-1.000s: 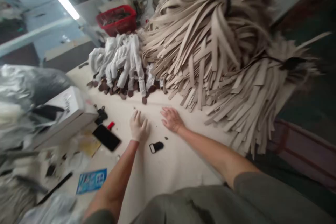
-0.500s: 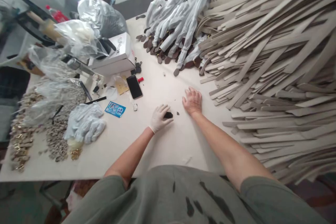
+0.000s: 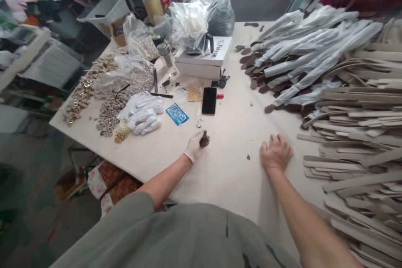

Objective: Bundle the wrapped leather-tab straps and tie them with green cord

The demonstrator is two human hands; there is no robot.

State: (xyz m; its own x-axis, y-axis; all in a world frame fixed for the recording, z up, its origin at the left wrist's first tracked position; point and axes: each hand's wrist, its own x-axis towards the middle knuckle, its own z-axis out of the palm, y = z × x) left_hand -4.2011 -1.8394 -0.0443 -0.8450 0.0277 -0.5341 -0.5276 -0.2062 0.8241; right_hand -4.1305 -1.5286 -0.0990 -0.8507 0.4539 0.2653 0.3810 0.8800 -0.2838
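The person's left hand (image 3: 195,145) has a thin white glove on it, and its fingers are closed around a small black thing (image 3: 204,139). The black thing sits at the fingertip end of that hand, over the near middle of the surface (image 3: 229,184), and part of it is hidden by the fingers. Just past it lies a small shiny thing (image 3: 199,123), and a bit farther off are a black phone (image 3: 209,101) and a blue packet (image 3: 177,114). A little red thing (image 3: 220,96) pokes out beside the phone. The right hand (image 3: 277,153) is bare and rests on the surface with its back up. Its fingers are bent, with the thumb toward the left hand. The palm is hidden, so it is hard to tell how tightly the fingers curl or if anything is under them. The 2 hands are well apart. A tiny dark scrap (image 3: 248,157) lies between them, nearer the right hand. To the right of that hand is a big pile of flat tan strips (image 3: 351,163). Past it are long bundles wrapped in white (image 3: 301,58), with brown ends.
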